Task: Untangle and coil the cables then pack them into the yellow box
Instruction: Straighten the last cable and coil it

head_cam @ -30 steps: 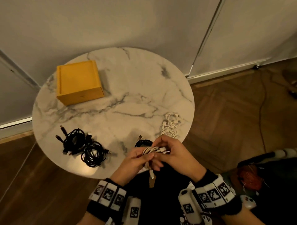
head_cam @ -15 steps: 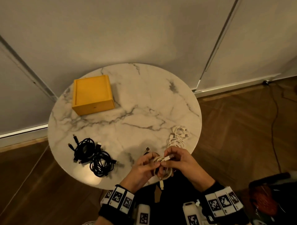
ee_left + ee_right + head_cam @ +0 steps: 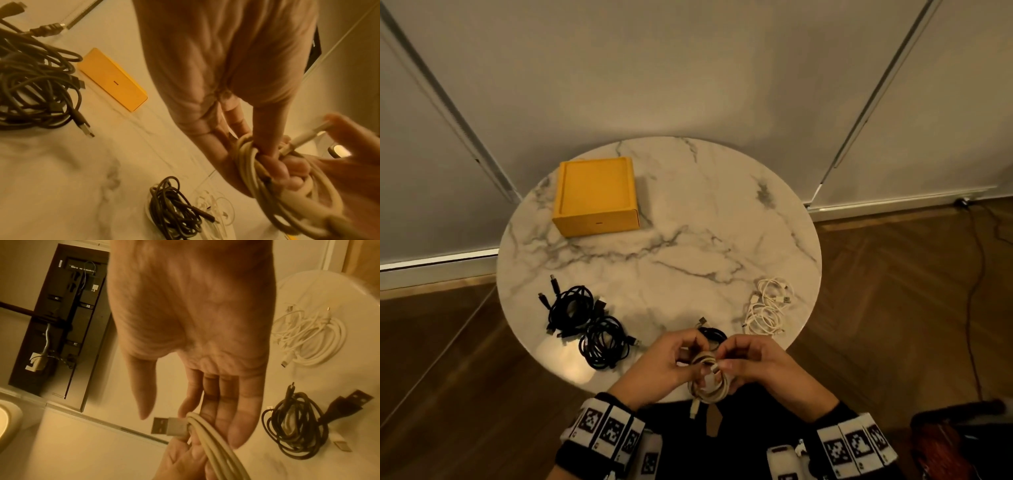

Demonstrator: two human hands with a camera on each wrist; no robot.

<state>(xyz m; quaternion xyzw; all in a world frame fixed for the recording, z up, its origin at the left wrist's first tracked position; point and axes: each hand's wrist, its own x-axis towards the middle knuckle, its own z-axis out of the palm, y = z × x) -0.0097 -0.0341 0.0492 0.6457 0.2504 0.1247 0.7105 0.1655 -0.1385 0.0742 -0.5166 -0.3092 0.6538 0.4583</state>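
The left hand (image 3: 667, 363) curls its fingers (image 3: 267, 146) round the loops of a cream cable coil (image 3: 709, 383), the thumb pressed across the bundle. The right hand (image 3: 755, 359) meets it from the other side; in the right wrist view its fingers (image 3: 226, 410) lie nearly straight against the strands, with a USB plug (image 3: 167, 426) at the fingertips, and whether index finger and thumb pinch that plug cannot be told. The coil is held in the air at the near edge of the round marble table (image 3: 688, 212), with one cable end hanging below the hands. Directly beyond the hands a small black cable coil (image 3: 711, 333) lies on the tabletop. To the right of it, near the table's right rim, rests a bundle of thin white cables (image 3: 768, 306), loosely looped. To the left, well apart from the hands, two larger black cable bundles (image 3: 589, 323) lie touching one another, several plugs protruding. The yellow box (image 3: 596, 196) stands at the far left of the table, its lid closed, apart from every cable. Both wrists carry bands with black-and-white square markers (image 3: 607, 428). The table stands on a wooden floor (image 3: 900, 291) before pale wall panels (image 3: 688, 68).
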